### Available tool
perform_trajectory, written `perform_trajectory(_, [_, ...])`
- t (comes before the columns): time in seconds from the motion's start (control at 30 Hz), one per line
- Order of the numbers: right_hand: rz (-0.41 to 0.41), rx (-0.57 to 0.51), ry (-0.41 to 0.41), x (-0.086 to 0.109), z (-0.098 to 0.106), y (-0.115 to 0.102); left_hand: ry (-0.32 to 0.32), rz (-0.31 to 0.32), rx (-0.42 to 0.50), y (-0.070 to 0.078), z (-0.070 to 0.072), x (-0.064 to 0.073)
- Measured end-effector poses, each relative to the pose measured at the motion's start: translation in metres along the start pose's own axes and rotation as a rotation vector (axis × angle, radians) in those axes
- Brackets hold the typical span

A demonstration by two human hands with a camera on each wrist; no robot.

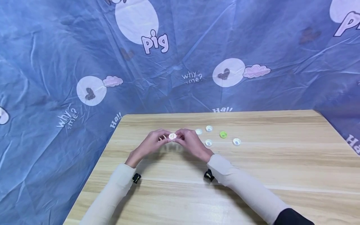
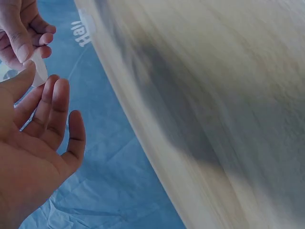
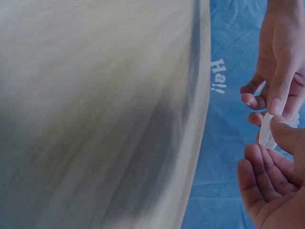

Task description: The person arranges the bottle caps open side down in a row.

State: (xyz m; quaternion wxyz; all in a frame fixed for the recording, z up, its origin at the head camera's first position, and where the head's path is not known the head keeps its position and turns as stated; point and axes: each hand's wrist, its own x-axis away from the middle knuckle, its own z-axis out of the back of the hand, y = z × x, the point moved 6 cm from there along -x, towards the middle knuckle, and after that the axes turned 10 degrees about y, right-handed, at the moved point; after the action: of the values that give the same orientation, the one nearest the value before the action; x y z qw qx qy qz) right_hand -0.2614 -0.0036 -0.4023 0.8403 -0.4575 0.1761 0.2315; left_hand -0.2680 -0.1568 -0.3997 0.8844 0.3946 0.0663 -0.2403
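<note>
A small white disc with a mark on its face is held up over the table between both hands. My left hand pinches its left edge with thumb and fingertips. On the opposite edge, the thumb and fingers of my right hand pinch it too. The left wrist view catches the disc nearly edge-on, and in the right wrist view it shows a thick pale rim. Just right of the right hand lie small round clear-white pieces and a lime-green one.
The round pieces sit apart from one another on the wooden table, the farthest right being a clear-white one. Behind the table's back edge hangs a blue printed cloth. A small black device is at the right wrist.
</note>
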Motion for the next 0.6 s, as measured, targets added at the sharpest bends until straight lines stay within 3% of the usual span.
perform_trajectory(0.2, [0.002,0.059,-0.002,-0.002,-0.011,0.005,-0.037,0.019,-0.046,-0.011,-0.004,-0.001])
perform_trajectory(0.6, [-0.052,0.090,-0.081,-0.003,-0.031,0.017,-0.122,0.017,-0.192,-0.023,-0.013,-0.003])
